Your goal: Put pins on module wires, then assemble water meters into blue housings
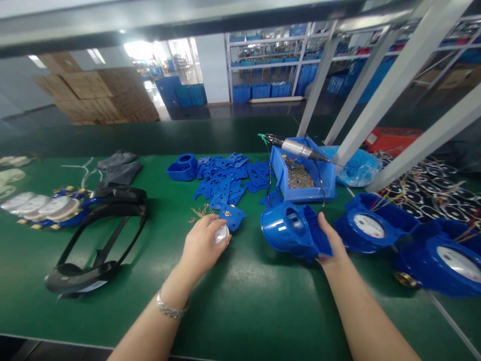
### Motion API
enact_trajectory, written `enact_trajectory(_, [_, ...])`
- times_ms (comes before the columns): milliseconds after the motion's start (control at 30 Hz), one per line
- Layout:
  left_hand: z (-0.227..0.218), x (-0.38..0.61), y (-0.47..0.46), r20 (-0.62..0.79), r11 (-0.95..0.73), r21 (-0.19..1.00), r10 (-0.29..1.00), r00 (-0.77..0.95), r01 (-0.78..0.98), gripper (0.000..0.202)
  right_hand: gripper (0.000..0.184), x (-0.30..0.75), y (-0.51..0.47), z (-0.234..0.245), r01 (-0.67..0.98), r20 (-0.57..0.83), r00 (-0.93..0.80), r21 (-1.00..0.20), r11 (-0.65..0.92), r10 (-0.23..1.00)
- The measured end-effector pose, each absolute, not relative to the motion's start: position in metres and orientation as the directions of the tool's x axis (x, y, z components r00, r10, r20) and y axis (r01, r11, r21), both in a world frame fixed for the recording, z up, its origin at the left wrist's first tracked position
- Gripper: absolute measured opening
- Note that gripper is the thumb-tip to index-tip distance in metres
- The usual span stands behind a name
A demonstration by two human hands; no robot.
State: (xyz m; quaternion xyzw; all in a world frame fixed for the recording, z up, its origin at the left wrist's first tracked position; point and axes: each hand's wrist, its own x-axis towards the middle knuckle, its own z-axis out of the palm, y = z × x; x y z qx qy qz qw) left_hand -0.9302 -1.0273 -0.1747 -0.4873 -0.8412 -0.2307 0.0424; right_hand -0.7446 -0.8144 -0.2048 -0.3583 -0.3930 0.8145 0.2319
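My left hand [205, 240] is closed around a small round white-and-clear disc [221, 233], low over the green bench top. Just beyond its fingers lies a blue plate [233, 216] with a brass-coloured spot, beside a scatter of small copper-coloured screws [199, 213]. My right hand [332, 240] grips a blue plastic meter housing [289, 230] by its open box-shaped end, the round end tilted toward the left. Part of that hand is hidden behind the housing. Right of it stand a blue water meter [366, 225] with a white dial and another blue meter [451, 260] with a brass fitting.
Several flat blue plates [225, 175] lie piled at the centre back. A blue bin [304, 188] holds small metal parts, with an electric screwdriver [296, 148] across it. Wired black parts [424, 190] lie right. A black frame [101, 240] and white-dial meters [56, 208] stand left.
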Motion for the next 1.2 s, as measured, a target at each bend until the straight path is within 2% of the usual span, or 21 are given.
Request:
enact_trajectory(200, [-0.163,-0.913,-1.048,0.204,0.164,0.524,0.929,-0.310,0.836,0.026,0.039,-0.747,-0.819,-0.196,-0.157,-0.458,-0.674,-0.677,-0.719,0.579])
enact_trajectory(333, [-0.151,-0.914,-1.056,0.093,0.081,0.669,0.977,-0.192,0.739,0.024,0.041,-0.748,-0.819,-0.193,-0.199,-0.450,-0.694,-0.630,-0.751,0.562])
enact_trajectory(400, [-0.149,-0.925,-1.053,0.069,0.137,0.757,0.955,-0.287,0.639,0.021,0.042,-0.748,-0.818,-0.193,-0.217,-0.425,-0.709,-0.628,-0.747,0.563])
enact_trajectory(467, [-0.152,-0.941,-1.044,0.035,0.273,0.802,0.866,-0.498,0.531,0.018,0.043,-0.749,-0.818,-0.195,-0.218,-0.417,-0.718,-0.625,-0.749,0.557])
enact_trajectory(533, [-0.159,-0.958,-1.030,-0.054,0.432,0.762,0.785,-0.617,0.483,0.021,0.043,-0.750,-0.819,-0.195,-0.221,-0.420,-0.719,-0.617,-0.755,0.554])
enact_trajectory(600, [-0.166,-0.970,-1.014,-0.182,0.532,0.678,0.790,-0.585,0.508,0.021,0.043,-0.751,-0.821,-0.194,-0.229,-0.428,-0.713,-0.608,-0.760,0.556])
enact_trajectory(700, [-0.170,-0.972,-0.997,-0.280,0.541,0.625,0.828,-0.486,0.563,0.019,0.043,-0.753,-0.823,-0.192,-0.232,-0.449,-0.697,-0.598,-0.768,0.560])
enact_trajectory(1067, [-0.150,-0.920,-1.006,-0.073,0.267,0.524,0.960,-0.269,0.809,0.030,0.039,-0.756,-0.831,-0.196,-0.219,-0.419,-0.730,-0.604,-0.767,0.539])
enact_trajectory(1200, [-0.149,-0.923,-1.003,-0.096,0.137,0.586,0.990,-0.099,0.798,0.028,0.042,-0.754,-0.831,-0.197,-0.244,-0.425,-0.730,-0.570,-0.785,0.536])
